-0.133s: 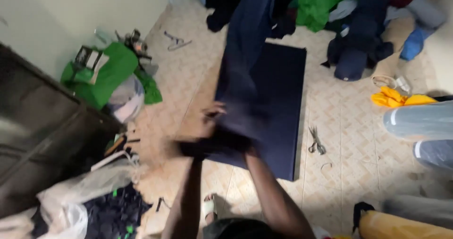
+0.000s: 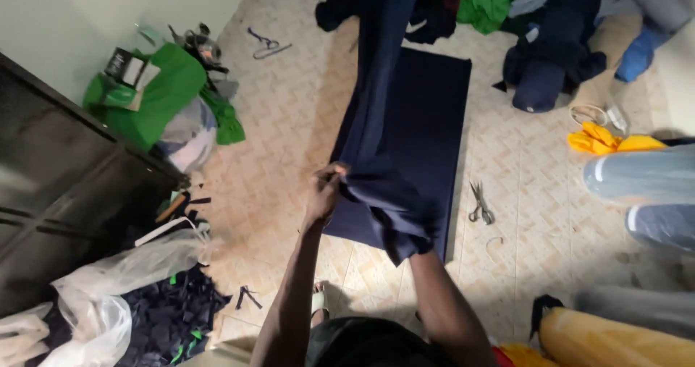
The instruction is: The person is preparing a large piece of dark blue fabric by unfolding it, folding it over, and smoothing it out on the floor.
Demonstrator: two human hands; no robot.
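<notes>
Pinching a gathered edge of the navy cloth (image 2: 384, 142), the left hand (image 2: 323, 192) lifts it above the folded navy panel (image 2: 434, 114) on the tiled floor (image 2: 289, 121). Right hand buried in fabric, grip unreadable. Scissors (image 2: 479, 204) lie just beside.

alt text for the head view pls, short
A person's left hand pinches the edge of a navy cloth held up over a tiled floor, the right hand hidden in its folds. Scissors lie beside a flat navy piece.
</notes>
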